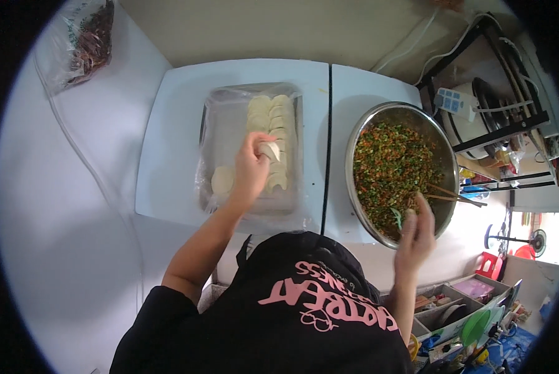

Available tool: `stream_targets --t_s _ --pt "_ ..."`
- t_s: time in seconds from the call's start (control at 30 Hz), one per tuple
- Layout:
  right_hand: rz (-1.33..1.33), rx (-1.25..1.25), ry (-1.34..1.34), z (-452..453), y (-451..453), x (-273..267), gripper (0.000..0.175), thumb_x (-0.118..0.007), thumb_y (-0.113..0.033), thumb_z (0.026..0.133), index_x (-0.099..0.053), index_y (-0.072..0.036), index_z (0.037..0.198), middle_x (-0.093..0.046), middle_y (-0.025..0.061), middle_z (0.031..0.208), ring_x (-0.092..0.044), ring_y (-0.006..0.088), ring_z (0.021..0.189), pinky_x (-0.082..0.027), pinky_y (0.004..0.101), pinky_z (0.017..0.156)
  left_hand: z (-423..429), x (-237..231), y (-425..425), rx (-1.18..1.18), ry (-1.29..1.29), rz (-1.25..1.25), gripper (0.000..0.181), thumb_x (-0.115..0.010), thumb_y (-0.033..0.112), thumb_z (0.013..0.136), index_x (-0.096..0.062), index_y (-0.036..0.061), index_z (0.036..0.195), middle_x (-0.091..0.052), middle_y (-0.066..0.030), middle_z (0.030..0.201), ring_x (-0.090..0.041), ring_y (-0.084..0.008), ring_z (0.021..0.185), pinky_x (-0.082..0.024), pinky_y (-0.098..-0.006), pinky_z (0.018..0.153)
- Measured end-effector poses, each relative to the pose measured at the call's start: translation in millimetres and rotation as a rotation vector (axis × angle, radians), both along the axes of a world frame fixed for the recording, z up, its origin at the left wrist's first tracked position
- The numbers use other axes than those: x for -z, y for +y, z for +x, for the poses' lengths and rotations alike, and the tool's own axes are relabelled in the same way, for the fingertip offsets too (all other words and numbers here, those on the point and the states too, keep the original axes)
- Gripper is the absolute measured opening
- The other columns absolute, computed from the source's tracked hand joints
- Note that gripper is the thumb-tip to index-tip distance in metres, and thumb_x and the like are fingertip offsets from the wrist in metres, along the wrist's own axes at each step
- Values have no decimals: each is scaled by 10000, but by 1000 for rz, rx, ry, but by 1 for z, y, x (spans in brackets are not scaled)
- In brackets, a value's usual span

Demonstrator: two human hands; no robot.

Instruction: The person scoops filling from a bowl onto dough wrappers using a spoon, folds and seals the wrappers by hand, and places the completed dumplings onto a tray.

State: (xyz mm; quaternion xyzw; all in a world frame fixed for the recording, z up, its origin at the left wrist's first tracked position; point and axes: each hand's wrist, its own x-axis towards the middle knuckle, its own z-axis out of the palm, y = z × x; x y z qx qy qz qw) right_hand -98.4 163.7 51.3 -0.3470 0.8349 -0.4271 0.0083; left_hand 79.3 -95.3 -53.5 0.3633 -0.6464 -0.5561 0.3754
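In my left hand (252, 161) is a folded piece of pale dough (270, 150), pinched between thumb and fingers above a metal tray (299, 140) lined with clear plastic. Two rows of pale dumplings (278, 112) lie along the tray's right part, partly hidden by that hand. A round dough wrapper (223, 180) rests flat near the tray's lower left. My right hand (417, 233), slightly blurred, is over the near edge of a large steel bowl (349, 168). Its fingers are apart and I see nothing held in them. Chopped vegetable filling (392, 163) fills much of the bowl.
Wooden chopsticks (457, 198) lean in the bowl and stick out over its right rim. A black metal rack (499, 133) with a power strip (456, 103) stands close on the right. A plastic bag (85, 44) sits at far left, and a cable (76, 147) runs down the white surface there.
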Motion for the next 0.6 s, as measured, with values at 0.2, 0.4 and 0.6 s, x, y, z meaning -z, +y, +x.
stream_targets --t_s 0.2,0.4,0.6 --pt "-85 192 -88 -29 52 17 299 -482 -108 969 -566 -40 1247 -509 -15 698 -379 30 559 -297 204 483 24 29 -24 -226 -688 -320 212 -542 -13 752 -575 58 950 -606 -126 955 -572 -300 922 -473 -380 784" --pt "-73 272 -56 -30 76 25 285 -480 -147 980 -584 -49 1227 -399 -39 620 -364 39 560 -291 205 500 13 47 -28 -282 -724 -305 199 -609 14 704 -612 44 901 -593 -127 929 -577 -316 889 -455 -392 778" --pt "-37 285 -38 -27 86 33 279 -482 -142 977 -590 -49 1218 -423 -36 607 -383 37 545 -298 207 486 19 43 -28 -261 -742 -247 206 -599 48 736 -590 68 940 -581 -99 971 -555 -308 964 -463 -408 792"
